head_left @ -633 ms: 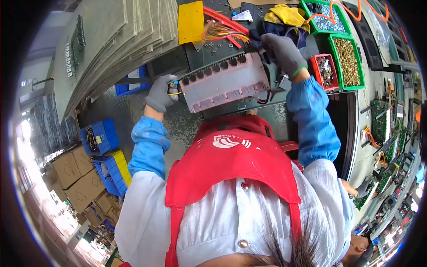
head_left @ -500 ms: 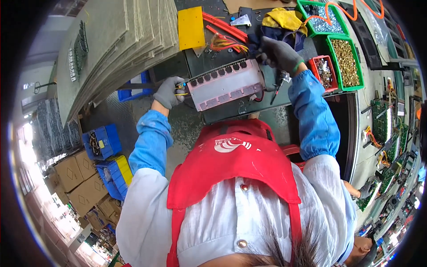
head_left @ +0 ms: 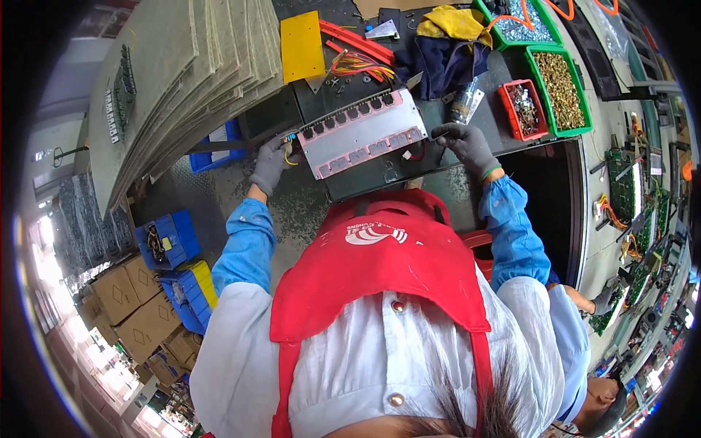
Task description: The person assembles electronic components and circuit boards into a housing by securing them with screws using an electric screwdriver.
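Note:
A silver metal housing point(head_left: 365, 139), with a row of black connectors on its far side and pinkish patches along its near side, lies tilted at the front edge of the dark worktable point(head_left: 380, 177). My left hand point(head_left: 272, 164), grey-gloved, is closed at its left end, beside a small blue part and a yellow wire. By the right end is my right hand point(head_left: 469, 148), also gloved, its fingers stretched toward the corner and apart. Whether its fingertips touch the housing is hard to tell. A short dark red lead point(head_left: 416, 153) hangs from the near right corner.
Beyond the housing lie red strips point(head_left: 358, 41), coloured wires point(head_left: 358, 64), a yellow plate point(head_left: 302, 47) and dark blue cloth point(head_left: 445, 62). Bins of small metal parts, green point(head_left: 558, 91) and red point(head_left: 523, 109), stand at right. Large grey sheets point(head_left: 190, 80) rise at left. A co-worker's gloved hand point(head_left: 602, 301) shows at far right.
My right hand has come nearer, from the far right corner by the cloth to beside the housing's right end. The housing appears slightly left and turned a little; the left hand stays at its end.

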Motion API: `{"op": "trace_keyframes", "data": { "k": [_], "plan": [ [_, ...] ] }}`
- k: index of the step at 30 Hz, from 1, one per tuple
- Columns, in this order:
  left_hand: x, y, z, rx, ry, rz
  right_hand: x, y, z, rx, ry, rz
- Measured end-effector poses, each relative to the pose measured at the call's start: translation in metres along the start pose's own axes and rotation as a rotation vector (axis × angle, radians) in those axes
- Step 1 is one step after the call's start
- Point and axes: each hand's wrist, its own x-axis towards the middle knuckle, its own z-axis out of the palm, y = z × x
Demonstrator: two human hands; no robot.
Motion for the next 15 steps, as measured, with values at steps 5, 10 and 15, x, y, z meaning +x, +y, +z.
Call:
{"op": "trace_keyframes", "data": {
  "k": [5, 10, 15],
  "plan": [
    [0.010, 0.011, 0.004, 0.239, 0.077, 0.128, 0.011, -0.046, 0.003, -0.015, 0.238, -0.203],
    [-0.027, 0.064, 0.035, 0.003, 0.044, 0.019, 0.040, -0.094, -0.019, 0.105, 0.257, -0.061],
    [-0.009, -0.019, 0.035, 0.304, 0.110, 0.149, 0.065, -0.111, -0.009, 0.324, 0.217, 0.043]
  ]
}}
